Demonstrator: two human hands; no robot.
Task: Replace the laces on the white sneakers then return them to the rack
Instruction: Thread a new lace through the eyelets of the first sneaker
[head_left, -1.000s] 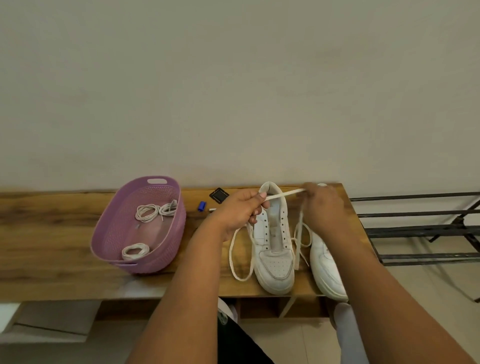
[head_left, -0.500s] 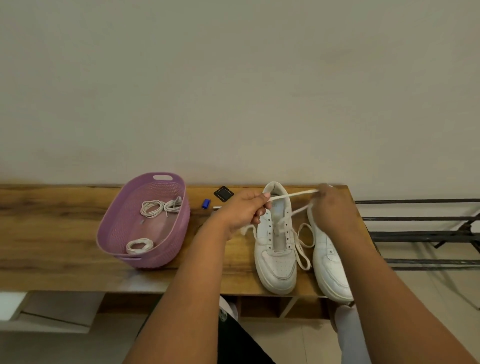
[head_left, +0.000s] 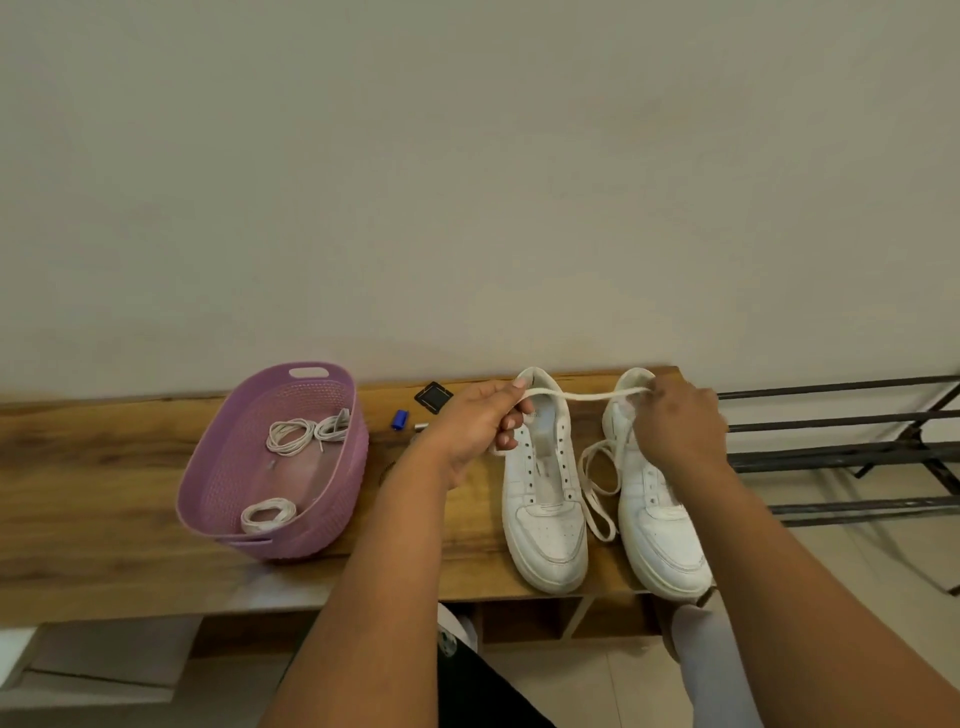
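Note:
Two white sneakers stand side by side on the wooden bench, toes toward me. The left sneaker has bare eyelets. The right sneaker is partly hidden under my right hand. A flat white lace stretches taut between my hands above the sneakers' heels. My left hand pinches one part of it, my right hand pinches the other. The slack of the lace loops down between the two sneakers onto the bench.
A purple plastic basket at the left holds coiled white laces. A small blue object and a black square item lie behind my left hand. A dark metal rack stands to the right of the bench.
The lace has come free of the left sneaker and its loose loop moved to between the sneakers. My hands have drawn farther apart, the right one shifting over the right sneaker.

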